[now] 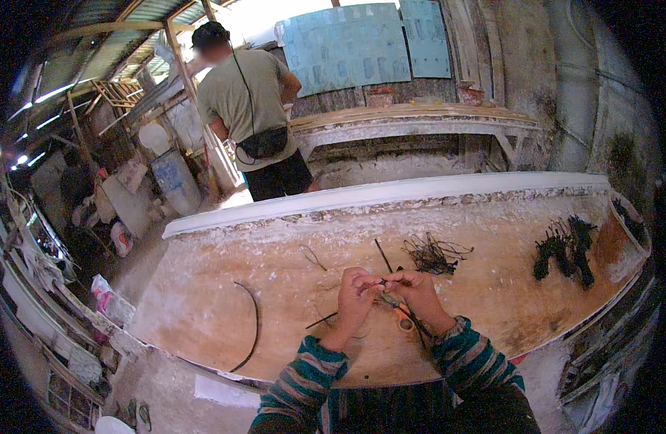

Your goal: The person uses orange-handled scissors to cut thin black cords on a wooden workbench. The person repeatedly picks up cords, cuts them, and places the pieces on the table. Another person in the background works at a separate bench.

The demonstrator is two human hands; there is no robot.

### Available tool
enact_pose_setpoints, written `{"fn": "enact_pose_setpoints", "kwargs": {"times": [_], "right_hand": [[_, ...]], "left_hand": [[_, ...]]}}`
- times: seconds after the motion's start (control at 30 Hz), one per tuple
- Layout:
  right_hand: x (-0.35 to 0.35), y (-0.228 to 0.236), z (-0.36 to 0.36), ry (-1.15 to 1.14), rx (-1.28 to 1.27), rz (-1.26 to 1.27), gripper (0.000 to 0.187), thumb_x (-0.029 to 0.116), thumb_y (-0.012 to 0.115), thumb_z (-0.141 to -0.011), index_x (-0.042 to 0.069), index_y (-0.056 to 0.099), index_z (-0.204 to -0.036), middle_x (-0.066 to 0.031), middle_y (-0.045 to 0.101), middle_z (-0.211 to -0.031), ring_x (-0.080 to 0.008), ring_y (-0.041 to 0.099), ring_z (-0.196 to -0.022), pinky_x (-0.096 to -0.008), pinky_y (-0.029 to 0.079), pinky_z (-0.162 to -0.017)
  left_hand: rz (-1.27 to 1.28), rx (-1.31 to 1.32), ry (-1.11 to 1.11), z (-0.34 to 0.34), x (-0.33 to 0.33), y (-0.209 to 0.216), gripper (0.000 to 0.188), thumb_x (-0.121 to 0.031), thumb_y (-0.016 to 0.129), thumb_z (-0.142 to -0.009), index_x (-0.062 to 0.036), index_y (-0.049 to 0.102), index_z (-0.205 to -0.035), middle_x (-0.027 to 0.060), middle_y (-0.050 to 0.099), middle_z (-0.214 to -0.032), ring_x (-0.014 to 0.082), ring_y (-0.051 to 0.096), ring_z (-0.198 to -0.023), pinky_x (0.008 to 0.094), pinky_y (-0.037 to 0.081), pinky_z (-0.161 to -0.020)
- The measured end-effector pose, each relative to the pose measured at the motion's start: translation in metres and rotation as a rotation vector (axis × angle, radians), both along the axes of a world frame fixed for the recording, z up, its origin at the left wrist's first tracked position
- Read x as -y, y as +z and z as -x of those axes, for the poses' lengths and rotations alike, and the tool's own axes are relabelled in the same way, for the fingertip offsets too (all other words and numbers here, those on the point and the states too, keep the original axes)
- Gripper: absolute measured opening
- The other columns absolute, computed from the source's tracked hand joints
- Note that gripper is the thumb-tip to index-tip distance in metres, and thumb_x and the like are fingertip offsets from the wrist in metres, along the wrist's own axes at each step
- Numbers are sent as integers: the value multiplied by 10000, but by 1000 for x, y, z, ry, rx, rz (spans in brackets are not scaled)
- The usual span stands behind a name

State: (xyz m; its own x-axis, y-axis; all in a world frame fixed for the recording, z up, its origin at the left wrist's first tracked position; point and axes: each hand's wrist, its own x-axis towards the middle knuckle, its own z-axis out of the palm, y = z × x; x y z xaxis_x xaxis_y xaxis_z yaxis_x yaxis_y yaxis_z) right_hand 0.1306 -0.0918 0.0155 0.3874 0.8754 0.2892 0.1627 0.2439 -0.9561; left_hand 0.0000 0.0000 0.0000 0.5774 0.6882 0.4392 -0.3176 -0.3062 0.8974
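Note:
My left hand (356, 295) and my right hand (420, 295) meet over the middle of the wooden worktable (202, 311). Both are closed, fingertips pinching a small dark piece (383, 282) between them; it is too small to name. Just below my right hand lie scissors with orange handles (404, 318), partly hidden by the wrist. Thin black strips lie around my hands, one straight strip (382, 254) beyond them. To the left rests a long curved black strip (257, 322). A loose tangle of thin dark cords (434, 254) sits beyond my right hand.
Black knotted cord bundles (566, 249) lie at the table's right end. A raised white ledge (391, 192) runs along its far side. Another person (249, 101) stands beyond, facing a long bench (420, 119) with blue panels (344, 50) above it. Slippers (139, 414) lie on the floor, lower left.

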Motion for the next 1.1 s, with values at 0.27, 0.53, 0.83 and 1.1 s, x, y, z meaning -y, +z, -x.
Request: {"fn": "enact_pose_setpoints", "kwargs": {"times": [0.27,0.53,0.83,1.1], "right_hand": [[9,-4,-8,-34,140,-1,84,63,610,-822,-2,633,-869,-14,632,-813,-76,562,-747,-219,449,-681],[-2,-18,-7,56,55,-22,63,86,585,-845,25,587,-858,9,598,-799,-64,528,-747,-215,428,-684],[4,-5,-3,215,-202,28,63,95,551,-861,36,557,-884,18,567,-824,-56,510,-768,-203,411,-695],[3,-8,-5,282,-331,13,93,81,559,-857,17,578,-922,-6,596,-872,-77,542,-801,-223,439,-735]], "left_hand": [[24,-25,94,-11,22,7,352,16,617,-794,-48,401,-1064,65,582,-865,135,582,-823,252,472,-749],[-32,-47,78,-8,9,2,194,27,619,-765,-31,528,-927,41,579,-872,152,575,-836,290,491,-757],[163,-42,-99,-7,-1,-7,104,25,573,-793,-17,574,-888,46,592,-888,137,570,-832,284,495,-741],[-2,40,-43,-7,0,-6,80,-46,555,-855,17,579,-899,40,539,-870,104,540,-695,220,450,-625]]}}
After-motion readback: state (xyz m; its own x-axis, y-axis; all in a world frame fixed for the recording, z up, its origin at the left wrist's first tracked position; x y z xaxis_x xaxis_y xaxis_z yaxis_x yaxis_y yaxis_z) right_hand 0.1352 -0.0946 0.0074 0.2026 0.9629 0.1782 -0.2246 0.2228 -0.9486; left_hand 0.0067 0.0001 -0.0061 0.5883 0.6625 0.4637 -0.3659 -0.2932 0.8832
